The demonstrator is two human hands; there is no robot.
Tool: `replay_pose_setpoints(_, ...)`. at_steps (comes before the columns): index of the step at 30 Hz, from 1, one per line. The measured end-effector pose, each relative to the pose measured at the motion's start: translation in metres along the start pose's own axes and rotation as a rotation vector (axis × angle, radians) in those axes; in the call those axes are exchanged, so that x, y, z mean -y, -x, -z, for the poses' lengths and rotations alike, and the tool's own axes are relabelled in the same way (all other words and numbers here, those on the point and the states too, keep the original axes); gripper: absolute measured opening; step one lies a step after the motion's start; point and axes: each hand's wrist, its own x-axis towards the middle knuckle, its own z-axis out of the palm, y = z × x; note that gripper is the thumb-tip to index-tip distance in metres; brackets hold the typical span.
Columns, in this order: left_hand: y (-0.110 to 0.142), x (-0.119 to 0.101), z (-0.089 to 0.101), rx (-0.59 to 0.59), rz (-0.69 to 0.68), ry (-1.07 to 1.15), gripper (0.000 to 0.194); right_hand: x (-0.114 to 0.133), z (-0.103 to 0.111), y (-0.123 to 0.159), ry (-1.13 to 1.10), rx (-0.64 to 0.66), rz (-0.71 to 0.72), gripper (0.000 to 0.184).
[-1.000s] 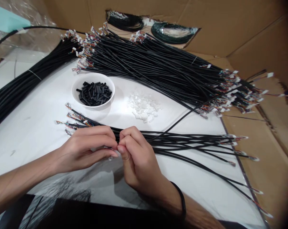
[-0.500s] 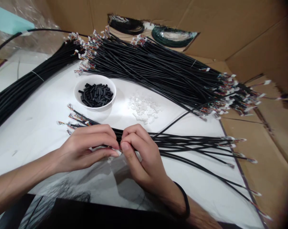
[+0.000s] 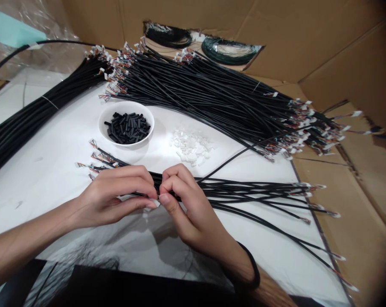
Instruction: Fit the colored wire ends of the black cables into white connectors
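Note:
My left hand (image 3: 122,194) is closed in a pinch, with a small white connector (image 3: 157,203) showing at its thumb tip. Close against it, my right hand (image 3: 186,204) pinches the end of a black cable (image 3: 226,161); this cable runs from behind the fingers up to the right. The fingers mostly hide the cable end and its wires. Just behind both hands lies a loose row of black cables (image 3: 253,190), with coloured wires and white plugs at their ends. A scatter of white connector pieces (image 3: 193,147) lies beyond the right hand.
A white bowl (image 3: 100,130) holds short black tube pieces (image 3: 128,128). Behind it is a big heap of black cables (image 3: 199,85), and a tied bundle (image 3: 36,106) lies at left. A cardboard wall (image 3: 291,38) stands at the back, with wire coils (image 3: 231,51) in its cut-out.
Both hands stay pinched together at nearly the same spot. The right hand has shifted very slightly left and up, and the view has moved a little.

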Motion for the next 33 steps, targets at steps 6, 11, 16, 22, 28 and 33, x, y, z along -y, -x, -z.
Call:
replay_pose_setpoints(6,-0.0019,0.0004,0.0005,0.028,0.007,0.013,0.007,-0.0025,-0.0014,0.0005,-0.017,0.006,0.018,0.013)
replay_pose_setpoints(11,0.0005,0.0018,-0.0003,0.033,0.005,0.028,0.007,-0.0023,-0.0016,0.0007,-0.038,0.018,0.017,0.013)
replay_pose_setpoints(16,0.0016,0.0035,-0.0010,0.035,0.008,0.028,0.008,-0.0018,-0.0028,0.0010,-0.049,0.023,0.028,0.013)
replay_pose_setpoints(22,0.0002,0.0029,-0.0008,0.038,0.013,0.021,0.008,-0.0015,-0.0038,0.0024,-0.054,0.021,0.038,0.012)
replay_pose_setpoints(28,-0.0021,-0.0029,0.0026,0.005,-0.004,-0.016,0.009,0.0003,-0.0029,0.0004,-0.096,-0.007,-0.006,0.013)
replay_pose_setpoints(33,-0.0040,-0.0037,0.0031,-0.009,-0.017,-0.039,0.006,0.0001,-0.0033,-0.0005,-0.114,-0.016,-0.035,0.014)
